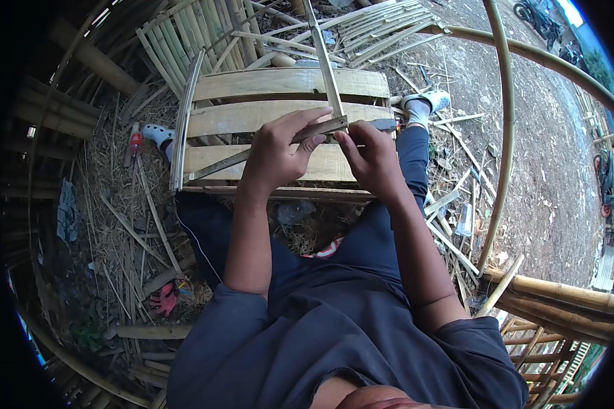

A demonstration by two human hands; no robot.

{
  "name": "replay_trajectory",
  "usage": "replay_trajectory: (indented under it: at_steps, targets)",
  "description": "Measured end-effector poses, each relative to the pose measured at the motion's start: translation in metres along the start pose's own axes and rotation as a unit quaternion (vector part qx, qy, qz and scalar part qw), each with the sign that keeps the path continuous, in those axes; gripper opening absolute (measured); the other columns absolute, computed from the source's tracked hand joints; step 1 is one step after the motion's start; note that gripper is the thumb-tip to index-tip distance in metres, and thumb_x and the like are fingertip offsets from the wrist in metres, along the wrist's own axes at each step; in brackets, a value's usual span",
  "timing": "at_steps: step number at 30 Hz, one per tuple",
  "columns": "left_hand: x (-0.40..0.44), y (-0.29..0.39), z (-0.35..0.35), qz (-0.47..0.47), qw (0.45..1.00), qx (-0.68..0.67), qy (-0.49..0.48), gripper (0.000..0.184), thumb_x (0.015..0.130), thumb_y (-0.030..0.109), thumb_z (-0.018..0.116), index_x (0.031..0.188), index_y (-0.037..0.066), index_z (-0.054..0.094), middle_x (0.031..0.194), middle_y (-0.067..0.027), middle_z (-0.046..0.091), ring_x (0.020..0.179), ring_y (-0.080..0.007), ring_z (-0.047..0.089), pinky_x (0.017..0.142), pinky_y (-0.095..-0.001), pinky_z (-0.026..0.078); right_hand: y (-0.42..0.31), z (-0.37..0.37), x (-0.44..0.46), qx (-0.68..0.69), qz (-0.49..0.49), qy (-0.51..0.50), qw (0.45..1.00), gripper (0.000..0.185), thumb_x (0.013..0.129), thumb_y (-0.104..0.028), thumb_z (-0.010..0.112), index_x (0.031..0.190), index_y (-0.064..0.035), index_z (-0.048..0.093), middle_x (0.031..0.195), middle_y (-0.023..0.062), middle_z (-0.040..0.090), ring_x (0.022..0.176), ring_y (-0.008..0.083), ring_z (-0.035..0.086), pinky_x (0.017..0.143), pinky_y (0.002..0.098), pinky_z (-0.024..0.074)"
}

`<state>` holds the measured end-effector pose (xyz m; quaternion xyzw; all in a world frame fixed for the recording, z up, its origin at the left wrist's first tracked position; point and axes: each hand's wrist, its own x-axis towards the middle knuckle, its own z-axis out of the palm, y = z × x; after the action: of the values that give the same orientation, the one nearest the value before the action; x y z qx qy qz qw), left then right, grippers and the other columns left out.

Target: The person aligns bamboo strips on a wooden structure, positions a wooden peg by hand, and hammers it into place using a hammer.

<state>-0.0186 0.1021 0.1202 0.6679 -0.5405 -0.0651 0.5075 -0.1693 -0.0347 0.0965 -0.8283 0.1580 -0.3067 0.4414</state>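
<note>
Seated in a dark shirt (334,334), you held two strips above a slatted wooden bench (252,84) set between your legs. Your left grip (280,150) was closed around the dark strip (218,165), which slanted across the bench's near left side. Your right grip (370,158) was pinched on the lower end of the long strip (325,61), where the two overlapped in view. A red glove (164,300) lay on the littered ground at left. Beyond the bench lay a bamboo-slat panel (382,27); motorbikes (540,24) stood farthest off.
</note>
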Motion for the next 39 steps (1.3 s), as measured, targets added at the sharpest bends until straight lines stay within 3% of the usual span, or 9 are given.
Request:
replay_trajectory:
  at_steps: [2,4,7,10,16,19,25,31,39]
  targets:
    - [0.003,0.017,-0.005,-0.068,0.996,0.046,-0.042,0.045,0.086,0.003,0.079,0.129,0.012,0.073,0.108,-0.0119,0.077,0.099,-0.0325,0.075,0.083,-0.0413,0.059,-0.001,-0.001,-0.001,-0.016,-0.005,-0.006,1.000,0.021,0.102,-0.015,0.073,0.094,0.0020,0.063,0.071,0.0099,0.060,0.062,0.0159,0.048,0.056,0.0326,0.0412]
    - [0.008,0.019,0.001,0.013,0.993,0.119,-0.003,0.048,0.085,0.001,0.078,0.131,0.013,0.073,0.114,-0.0121,0.076,0.104,-0.0325,0.074,0.088,-0.0399,0.060,-0.004,-0.005,-0.002,-0.043,0.007,-0.024,0.999,0.022,0.099,-0.016,0.076,0.097,0.0034,0.066,0.077,0.0218,0.065,0.062,0.0335,0.058,0.061,0.0401,0.0483]
    - [0.014,0.009,0.007,0.126,0.974,0.187,0.026,0.049,0.083,0.000,0.077,0.129,0.015,0.075,0.122,-0.0111,0.074,0.113,-0.0341,0.071,0.094,-0.0408,0.060,-0.007,-0.008,-0.004,-0.031,0.019,-0.062,0.997,0.022,0.097,-0.016,0.077,0.098,0.0031,0.066,0.076,0.0213,0.066,0.062,0.0341,0.059,0.062,0.0414,0.0489]
    - [0.012,-0.004,0.017,0.127,0.978,0.164,0.015,0.044,0.084,0.001,0.077,0.126,0.013,0.077,0.129,-0.0101,0.073,0.120,-0.0330,0.069,0.100,-0.0416,0.060,0.001,-0.007,-0.008,-0.016,0.000,-0.062,0.998,0.019,0.099,-0.013,0.076,0.098,0.0021,0.065,0.076,0.0105,0.064,0.066,0.0125,0.054,0.061,0.0312,0.0502]
    - [0.010,-0.007,0.021,0.094,0.988,0.120,-0.004,0.040,0.087,0.004,0.078,0.126,0.011,0.076,0.135,-0.0118,0.071,0.127,-0.0299,0.067,0.105,-0.0404,0.058,0.005,-0.010,-0.009,-0.016,-0.001,-0.066,0.998,0.016,0.098,-0.010,0.076,0.097,0.0032,0.067,0.079,0.0117,0.067,0.068,0.0137,0.061,0.064,0.0319,0.0545]
    - [0.010,-0.007,0.021,0.091,0.989,0.113,-0.008,0.041,0.087,0.005,0.078,0.127,0.010,0.076,0.134,-0.0124,0.072,0.127,-0.0301,0.068,0.104,-0.0404,0.059,-0.002,-0.016,-0.006,-0.019,0.010,-0.082,0.996,0.013,0.095,-0.011,0.075,0.093,0.0007,0.069,0.078,0.0208,0.066,0.068,0.0369,0.062,0.065,0.0438,0.0495]
    - [0.010,-0.005,0.018,0.081,0.992,0.093,-0.013,0.042,0.085,0.003,0.079,0.127,0.010,0.076,0.135,-0.0128,0.071,0.128,-0.0301,0.067,0.104,-0.0399,0.060,0.001,-0.023,0.001,-0.087,-0.078,-0.109,0.987,0.009,0.094,-0.007,0.073,0.098,-0.0004,0.069,0.086,0.0190,0.065,0.078,0.0395,0.066,0.069,0.0473,0.0515]
    - [0.009,-0.001,0.012,0.073,0.994,0.079,-0.028,0.046,0.085,-0.001,0.078,0.129,0.009,0.075,0.137,-0.0135,0.070,0.129,-0.0299,0.066,0.105,-0.0393,0.059,0.010,-0.019,-0.005,-0.083,-0.161,-0.065,0.981,0.009,0.093,-0.003,0.073,0.101,-0.0014,0.069,0.090,0.0155,0.066,0.080,0.0386,0.066,0.071,0.0455,0.0530]
    - [0.011,-0.010,0.017,0.100,0.991,0.089,0.007,0.051,0.083,-0.001,0.079,0.132,0.006,0.072,0.135,-0.0158,0.071,0.127,-0.0313,0.067,0.104,-0.0397,0.059,-0.009,0.004,-0.021,-0.003,-0.024,0.069,0.997,0.035,0.087,-0.013,0.087,0.115,-0.0004,0.070,0.097,0.0116,0.073,0.071,0.0183,0.070,0.057,0.0320,0.0539]
